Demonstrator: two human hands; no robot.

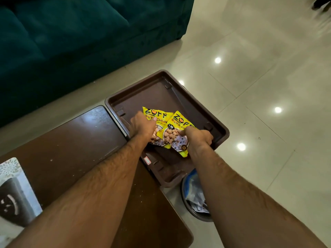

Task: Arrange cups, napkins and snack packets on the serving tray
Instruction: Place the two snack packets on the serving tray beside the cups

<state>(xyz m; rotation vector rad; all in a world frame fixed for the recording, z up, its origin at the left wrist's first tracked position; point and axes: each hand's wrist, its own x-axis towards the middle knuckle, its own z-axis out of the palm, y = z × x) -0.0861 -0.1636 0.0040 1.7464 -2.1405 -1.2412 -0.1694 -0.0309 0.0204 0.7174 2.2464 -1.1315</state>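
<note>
1. On the dark wooden bench [75, 149], a brown moulded plastic tray [161, 92] overhangs the edge.
2. Inside it lie two glossy yellow packets, the left packet [157, 116] and the right packet [179, 140], printed "ZOFF", "SOYA CHUN…".
3. Left hand [142, 126] presses the left packet, fingers closed on it; right hand [198, 136] pinches the right packet.

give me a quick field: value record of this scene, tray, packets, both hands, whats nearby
tray: brown serving tray, overhanging the edge of the dark wooden table
packets: two yellow snack packets, left packet and right packet, lying overlapped in the tray
left hand: left hand resting on the left packet
right hand: right hand on the right packet near the tray's rim
cups, napkins: none on the tray
nearby: green sofa; bin on the floor
</note>
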